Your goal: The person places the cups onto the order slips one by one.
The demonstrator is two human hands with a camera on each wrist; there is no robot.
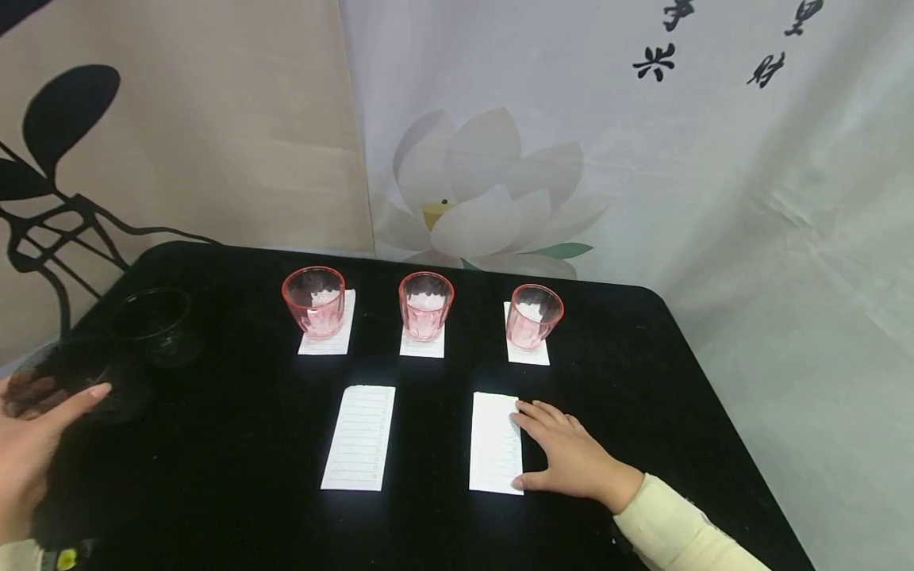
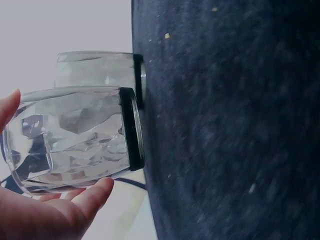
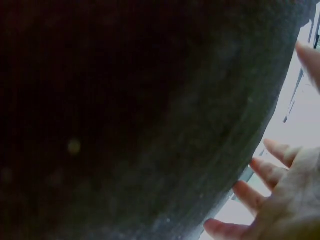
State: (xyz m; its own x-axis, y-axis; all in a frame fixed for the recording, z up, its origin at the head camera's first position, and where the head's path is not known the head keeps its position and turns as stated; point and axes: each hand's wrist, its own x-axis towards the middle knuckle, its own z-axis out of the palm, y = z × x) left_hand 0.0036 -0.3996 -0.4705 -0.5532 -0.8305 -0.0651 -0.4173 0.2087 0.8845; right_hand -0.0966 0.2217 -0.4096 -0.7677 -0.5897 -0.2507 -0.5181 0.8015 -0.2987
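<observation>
At the left edge of the head view my left hand [image 1: 30,452] grips a clear glass cup [image 2: 75,140], with the thumb on one side and fingers on the other. A second clear glass cup [image 2: 95,69] stands just behind it on the black table. My right hand [image 1: 571,458] lies spread beside the right-hand lined paper slip [image 1: 495,444], its fingertips and thumb at the slip's right edge. Another lined paper slip [image 1: 359,438] lies to the left of that one. In the right wrist view the fingers [image 3: 250,197] are extended and hold nothing.
Three pink-tinted glasses with red rims, the left [image 1: 314,305], middle [image 1: 426,308] and right [image 1: 534,319], stand in a row on paper slips toward the back. Behind the black table [image 1: 236,444] hangs a printed curtain [image 1: 714,174] with a lotus and characters.
</observation>
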